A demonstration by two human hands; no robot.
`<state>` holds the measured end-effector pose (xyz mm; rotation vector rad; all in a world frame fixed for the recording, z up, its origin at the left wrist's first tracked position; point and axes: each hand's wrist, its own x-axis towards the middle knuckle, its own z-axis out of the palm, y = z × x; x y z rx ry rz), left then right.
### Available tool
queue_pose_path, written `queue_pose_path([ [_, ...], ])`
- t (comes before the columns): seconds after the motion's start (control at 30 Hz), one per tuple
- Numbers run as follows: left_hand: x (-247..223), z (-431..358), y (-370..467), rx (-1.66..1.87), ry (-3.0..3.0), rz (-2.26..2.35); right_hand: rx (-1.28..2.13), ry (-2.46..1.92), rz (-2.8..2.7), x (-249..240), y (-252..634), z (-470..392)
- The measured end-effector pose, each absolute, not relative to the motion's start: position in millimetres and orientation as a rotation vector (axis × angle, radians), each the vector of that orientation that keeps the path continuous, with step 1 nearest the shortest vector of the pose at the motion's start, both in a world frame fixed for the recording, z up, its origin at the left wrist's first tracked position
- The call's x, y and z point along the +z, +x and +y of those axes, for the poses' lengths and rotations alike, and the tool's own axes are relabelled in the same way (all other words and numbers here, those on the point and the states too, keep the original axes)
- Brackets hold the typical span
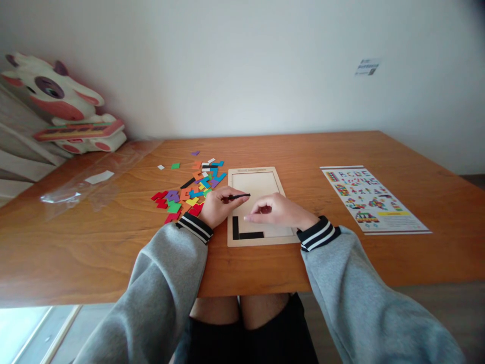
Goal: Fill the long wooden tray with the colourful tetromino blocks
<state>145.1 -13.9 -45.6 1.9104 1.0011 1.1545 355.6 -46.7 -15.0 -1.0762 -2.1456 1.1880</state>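
My left hand (pixel 219 206) grips a black strip (pixel 244 195) over the tray (pixel 265 241); right hand (pixel 279 210) looks empty, fingers loosely parted; two black bars (pixel 251 235) laid in, tray otherwise mostly bare; coloured pieces (pixel 174 208) lie left on the tabletop (pixel 76 253).

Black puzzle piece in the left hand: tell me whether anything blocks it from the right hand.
Nothing visible does: the left hand pinches the black puzzle piece, with only an open gap above the wooden tray separating it from the right hand.
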Motion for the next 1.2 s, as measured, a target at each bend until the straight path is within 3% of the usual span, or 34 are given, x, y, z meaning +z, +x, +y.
queue_pose_path([
  [0.17,-45.1,-14.5,143.3,1.184,1.952,0.958,1.264,-1.195,-1.689,-16.4,351.7,-41.7],
  [0.6,-38.4,-19.3,142.7,1.162,2.229,0.926,1.443,-1.061,-1.536,-21.7,352.0,-35.5],
  [0.93,-31.8,-33.4,140.0,0.596,2.525,1.107,1.609,-0.883,-1.006,-19.5,360.9,-24.7],
  [1.2,-30.2,-29.7,132.6,0.61,2.498,1.059,1.604,-0.896,-0.995,-25.3,361.7,-23.7],
])
